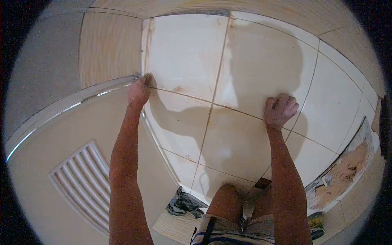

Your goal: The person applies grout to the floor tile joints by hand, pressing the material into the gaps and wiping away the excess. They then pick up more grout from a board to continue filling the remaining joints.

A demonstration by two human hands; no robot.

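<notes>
My left hand is closed at the left edge of the white floor tiles, where they meet the door frame. A small dull brownish piece shows at its fingertips, too small to name. Brown lines run in the joints between the tiles, with reddish-brown smears near my left hand. Curled into a fist, my right hand rests on a tile close to a joint, with nothing visible in it. My bent knees show at the bottom.
A door with a slatted vent stands along the left. To the right, a strip without tile shows a rough reddish-brown patch. A crumpled dark plastic bag lies near my knees. Wood-patterned tiles border the white ones.
</notes>
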